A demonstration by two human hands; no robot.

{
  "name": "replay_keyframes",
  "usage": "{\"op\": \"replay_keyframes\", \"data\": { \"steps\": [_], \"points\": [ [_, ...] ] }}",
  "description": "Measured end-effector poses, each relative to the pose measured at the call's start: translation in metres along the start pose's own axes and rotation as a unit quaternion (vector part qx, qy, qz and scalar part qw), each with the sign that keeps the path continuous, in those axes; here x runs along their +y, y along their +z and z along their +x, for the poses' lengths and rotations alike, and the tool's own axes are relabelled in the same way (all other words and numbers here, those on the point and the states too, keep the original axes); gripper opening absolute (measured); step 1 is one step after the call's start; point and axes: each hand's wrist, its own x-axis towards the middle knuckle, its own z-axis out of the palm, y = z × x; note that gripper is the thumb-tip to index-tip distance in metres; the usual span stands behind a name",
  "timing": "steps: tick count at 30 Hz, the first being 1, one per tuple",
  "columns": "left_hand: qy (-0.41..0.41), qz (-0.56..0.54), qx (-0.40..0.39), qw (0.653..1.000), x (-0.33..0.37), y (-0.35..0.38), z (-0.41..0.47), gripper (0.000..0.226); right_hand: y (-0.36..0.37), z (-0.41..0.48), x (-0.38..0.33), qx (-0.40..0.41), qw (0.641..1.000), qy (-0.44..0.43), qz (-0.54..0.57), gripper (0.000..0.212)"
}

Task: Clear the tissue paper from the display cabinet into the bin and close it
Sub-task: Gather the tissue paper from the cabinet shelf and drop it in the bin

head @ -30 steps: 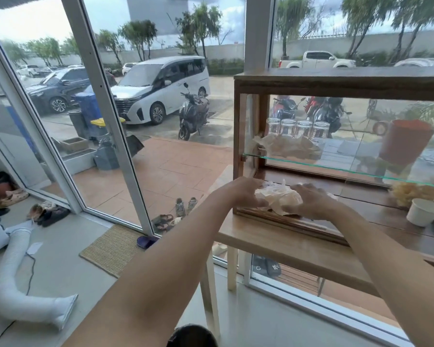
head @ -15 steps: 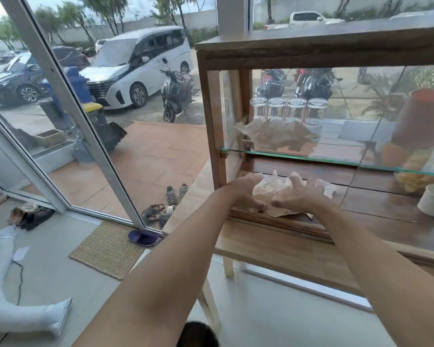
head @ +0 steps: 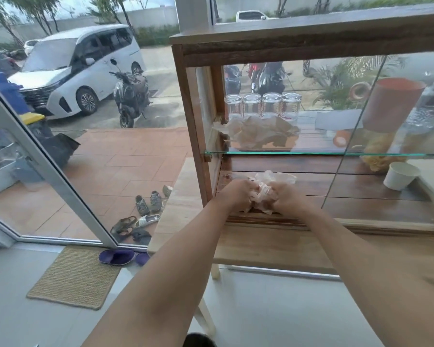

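Task status: early stage. Both hands work at the lower centre of the frame, at the open left end of the display cabinet (head: pixel 186 116). The left hand (head: pixel 236 194) and the right hand (head: pixel 286 196) press in from either side on a wad of tissue paper (head: pixel 263 189), fingers curled and clamped on it. The wad sits just above the cabinet's bottom board, near the front edge; part of it trails loose behind the hands.

Remaining work, judged from the layout:
- A second heap of crumpled tissue (head: pixel 258 132) lies on the glass shelf (head: pixel 311 153), centre of the frame, untouched.
- No bin for the paper can be identified indoors, so the drop-off point cannot be located.
- The cabinet is not yet closed. The sliding glass panel (head: pixel 356 136) stands toward the right.

Surroundings and obstructions:
- Four upturned glasses (head: pixel 262 106) stand in a row directly behind the shelf tissue; reaching for it risks knocking them.
- A white paper cup (head: pixel 400 175) rests on the bottom board at the right, well apart from the hands.
- An orange container (head: pixel 391 103) occupies the right of the shelf.
- The cabinet stands on a wooden worktop (head: pixel 273 249); its front strip is bare.
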Motion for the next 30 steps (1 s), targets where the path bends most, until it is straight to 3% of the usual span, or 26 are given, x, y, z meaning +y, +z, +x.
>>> {"op": "replay_keyframes", "data": {
  "steps": [3, 6, 10, 12, 17, 21, 24, 30],
  "points": [
    [0.025, -0.044, 0.051, 0.997, 0.002, 0.001, -0.009, 0.019, -0.003, -0.01, -0.001, 0.045, 0.998, -0.023, 0.047, 0.009],
    [0.055, -0.099, 0.07, 0.991, 0.003, -0.006, -0.018, 0.014, -0.015, -0.025, -0.007, 0.036, 0.993, -0.057, 0.1, 0.016],
    [0.043, -0.18, 0.029, 0.982, 0.003, -0.019, -0.044, 0.063, -0.026, -0.044, -0.017, -0.024, 0.983, -0.093, 0.157, 0.02],
    [0.035, -0.243, 0.008, 0.969, 0.0, -0.024, -0.067, 0.073, -0.028, -0.054, -0.024, -0.063, 0.973, -0.106, 0.195, 0.021],
    [0.01, -0.387, -0.018, 0.922, -0.026, -0.034, -0.139, 0.039, -0.007, -0.069, -0.051, -0.204, 0.919, -0.129, 0.311, 0.028],
    [-0.023, -0.389, 0.004, 0.921, -0.058, -0.038, -0.199, 0.014, 0.029, -0.077, -0.089, -0.3, 0.879, -0.147, 0.341, 0.026],
    [-0.063, -0.439, 0.031, 0.895, -0.087, -0.031, -0.243, 0.014, 0.067, -0.081, -0.117, -0.349, 0.856, -0.143, 0.354, 0.035],
    [-0.186, -0.529, 0.094, 0.822, -0.149, 0.005, -0.329, 0.036, 0.162, -0.096, -0.161, -0.425, 0.794, -0.096, 0.425, 0.072]
  ]
}}
